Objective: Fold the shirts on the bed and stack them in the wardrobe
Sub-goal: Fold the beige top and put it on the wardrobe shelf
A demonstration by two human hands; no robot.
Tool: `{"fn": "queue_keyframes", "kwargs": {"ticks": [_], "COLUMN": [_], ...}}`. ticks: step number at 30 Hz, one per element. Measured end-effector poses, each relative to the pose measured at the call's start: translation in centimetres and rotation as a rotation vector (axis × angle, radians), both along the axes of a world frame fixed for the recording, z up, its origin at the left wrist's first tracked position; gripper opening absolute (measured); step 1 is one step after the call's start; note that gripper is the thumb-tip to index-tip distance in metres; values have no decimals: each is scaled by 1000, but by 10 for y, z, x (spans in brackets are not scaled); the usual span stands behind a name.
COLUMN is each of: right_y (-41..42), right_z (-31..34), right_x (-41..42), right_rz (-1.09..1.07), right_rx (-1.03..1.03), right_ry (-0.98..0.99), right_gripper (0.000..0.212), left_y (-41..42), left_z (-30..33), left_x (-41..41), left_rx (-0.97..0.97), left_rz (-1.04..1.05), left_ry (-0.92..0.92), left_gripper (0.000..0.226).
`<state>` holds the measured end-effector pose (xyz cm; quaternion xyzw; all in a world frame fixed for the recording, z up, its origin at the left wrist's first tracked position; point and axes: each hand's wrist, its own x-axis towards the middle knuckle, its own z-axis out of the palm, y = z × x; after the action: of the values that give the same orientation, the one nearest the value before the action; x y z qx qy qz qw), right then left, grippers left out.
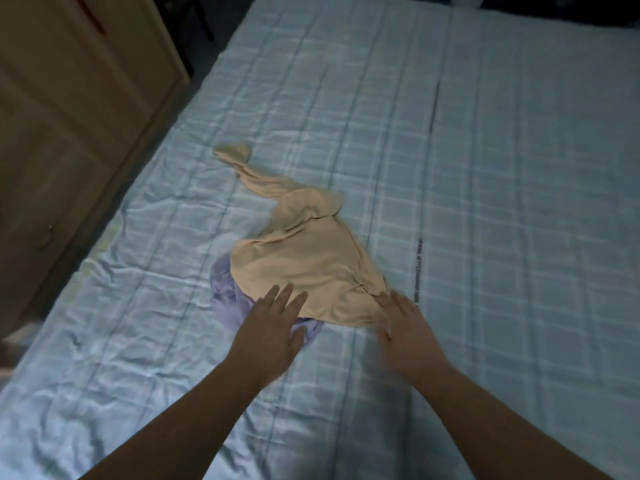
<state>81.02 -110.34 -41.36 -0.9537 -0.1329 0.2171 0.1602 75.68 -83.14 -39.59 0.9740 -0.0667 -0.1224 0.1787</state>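
The left hand (273, 323), fingers straight and spread, hovers over a lilac shirt (225, 289) mostly hidden beneath a crumpled beige cotton shirt (304, 258). The blurred right hand (403, 323), flat and open, touches the beige hem on the pale blue checked bed (485, 202).

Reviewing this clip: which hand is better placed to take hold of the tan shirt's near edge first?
Right, probably. The right hand already lies on the tan shirt at its near corner. The left hand, fingers spread, sits mostly above the purple garment, only its fingertips reaching the tan cloth.
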Motion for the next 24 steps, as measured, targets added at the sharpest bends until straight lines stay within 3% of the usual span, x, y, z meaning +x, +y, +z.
{"fn": "queue_keyframes", "kwargs": {"ticks": [4,7,11,13,15,16,20,22,24], "right_y": [18,33,53,66,77,82,95,100,103], "right_z": [-51,-76,-75,-63,-44,-34,4,25,43], "right_x": [48,70,70,54,28,14,-32,-49,-66], "right_rz": [-217,-327,-453,-389,-302,-262,-52,71,155], "right_rx": [112,93,50,83,196,254,270,206,196], "right_ry": [128,116,219,211,154,125,166,220,268], "right_gripper": [67,67,43,30,37,43,55,53,56], "left_y": [-7,-7,-3,-1,-1,-3,-12,-16,-17], "left_z": [-50,-83,-101,-93,-78,-63,-12,-1,6], "left_x": [46,63,58,55,48,44,29,23,20], "left_rx": [49,110,112,-29,-255,-361,-729,-813,-761], "left_rz": [-77,-143,-163,-117,27,133,499,604,681], "left_ry": [2,73,103,30,-109,-91,368,418,447], "left_gripper": [64,71,75,63,47,41,33,32,37]}}
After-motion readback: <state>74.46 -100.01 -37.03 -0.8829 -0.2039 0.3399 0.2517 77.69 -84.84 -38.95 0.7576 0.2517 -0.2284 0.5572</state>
